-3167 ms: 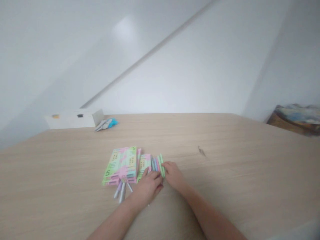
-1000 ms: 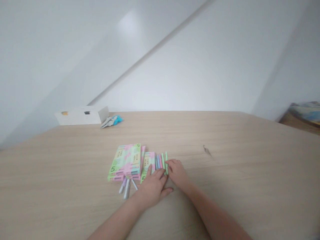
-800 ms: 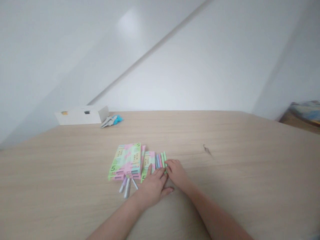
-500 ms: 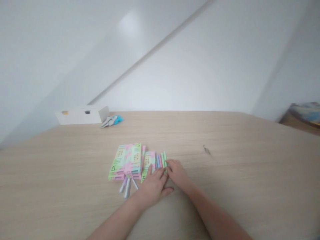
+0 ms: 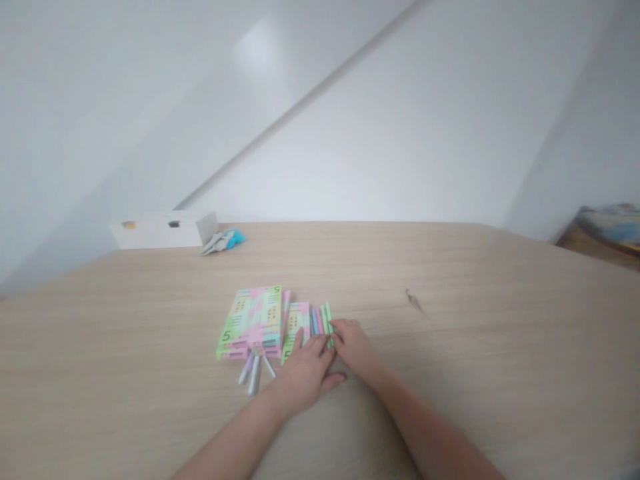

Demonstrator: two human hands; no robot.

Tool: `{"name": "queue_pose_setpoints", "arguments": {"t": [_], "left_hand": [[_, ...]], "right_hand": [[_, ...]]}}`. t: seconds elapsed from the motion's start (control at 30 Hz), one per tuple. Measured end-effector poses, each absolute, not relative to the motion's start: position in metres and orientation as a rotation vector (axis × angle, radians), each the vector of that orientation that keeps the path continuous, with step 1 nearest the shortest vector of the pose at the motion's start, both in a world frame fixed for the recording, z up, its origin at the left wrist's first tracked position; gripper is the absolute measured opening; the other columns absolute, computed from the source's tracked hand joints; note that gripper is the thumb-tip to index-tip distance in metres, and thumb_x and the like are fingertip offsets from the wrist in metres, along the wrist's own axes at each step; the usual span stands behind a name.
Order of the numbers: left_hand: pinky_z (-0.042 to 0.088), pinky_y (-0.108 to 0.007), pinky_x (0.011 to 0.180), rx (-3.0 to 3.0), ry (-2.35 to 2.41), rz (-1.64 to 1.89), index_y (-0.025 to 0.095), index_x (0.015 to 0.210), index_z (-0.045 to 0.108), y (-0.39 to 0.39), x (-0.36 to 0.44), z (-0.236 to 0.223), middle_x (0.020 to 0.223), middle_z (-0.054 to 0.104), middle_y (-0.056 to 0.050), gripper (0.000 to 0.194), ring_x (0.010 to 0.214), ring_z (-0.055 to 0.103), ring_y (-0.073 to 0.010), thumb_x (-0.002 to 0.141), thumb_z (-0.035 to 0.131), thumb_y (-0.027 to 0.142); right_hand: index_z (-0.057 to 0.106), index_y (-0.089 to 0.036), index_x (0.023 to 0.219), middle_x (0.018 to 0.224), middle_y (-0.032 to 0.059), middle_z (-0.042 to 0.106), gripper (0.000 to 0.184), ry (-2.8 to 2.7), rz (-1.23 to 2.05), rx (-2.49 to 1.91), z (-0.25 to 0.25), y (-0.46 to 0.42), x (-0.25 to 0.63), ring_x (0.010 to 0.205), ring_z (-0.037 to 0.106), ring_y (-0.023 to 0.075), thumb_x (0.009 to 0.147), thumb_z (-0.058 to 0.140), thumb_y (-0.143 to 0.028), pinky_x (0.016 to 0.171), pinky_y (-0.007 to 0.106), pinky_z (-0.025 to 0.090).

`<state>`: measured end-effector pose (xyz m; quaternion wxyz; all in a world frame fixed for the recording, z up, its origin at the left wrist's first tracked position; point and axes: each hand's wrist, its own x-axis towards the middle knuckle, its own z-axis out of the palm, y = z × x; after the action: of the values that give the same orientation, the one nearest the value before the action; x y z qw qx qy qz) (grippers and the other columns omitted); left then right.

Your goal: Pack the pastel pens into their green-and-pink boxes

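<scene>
Pens lie on the wooden tabletop, left hand spread, right hand touching, grip unclear; white box at ten o'clock, white wall at twelve.

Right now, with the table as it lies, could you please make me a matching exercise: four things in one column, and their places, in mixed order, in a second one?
Things:
1. White box
2. Grey and blue bundle
3. Right hand
4. White-ended pens

Places:
A. At the green pens
B. At the near edge of the stacked packs
C. Far left of the table
D. Just right of the box

Pairs: 1-C, 2-D, 3-A, 4-B
</scene>
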<state>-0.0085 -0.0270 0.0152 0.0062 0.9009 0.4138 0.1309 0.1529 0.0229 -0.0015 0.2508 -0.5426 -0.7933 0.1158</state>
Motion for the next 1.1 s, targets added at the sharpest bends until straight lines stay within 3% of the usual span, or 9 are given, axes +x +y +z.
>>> {"name": "queue_pose_setpoints", "arguments": {"t": [1.1], "left_hand": [[0.022,-0.056,0.108,2.791,1.330,0.424,0.019,0.124,0.051,-0.0277,-0.0080,0.0166,0.127,0.052,-0.013,0.048,0.123,0.044,-0.0276,0.089,0.042,0.052]], "right_hand": [[0.063,-0.016,0.105,0.107,0.0077,0.064,0.028,-2.140,0.290,-1.488,0.0015,0.0201,0.1521,0.105,0.052,0.0191,0.086,0.042,-0.011,0.093,0.028,0.035]]}}
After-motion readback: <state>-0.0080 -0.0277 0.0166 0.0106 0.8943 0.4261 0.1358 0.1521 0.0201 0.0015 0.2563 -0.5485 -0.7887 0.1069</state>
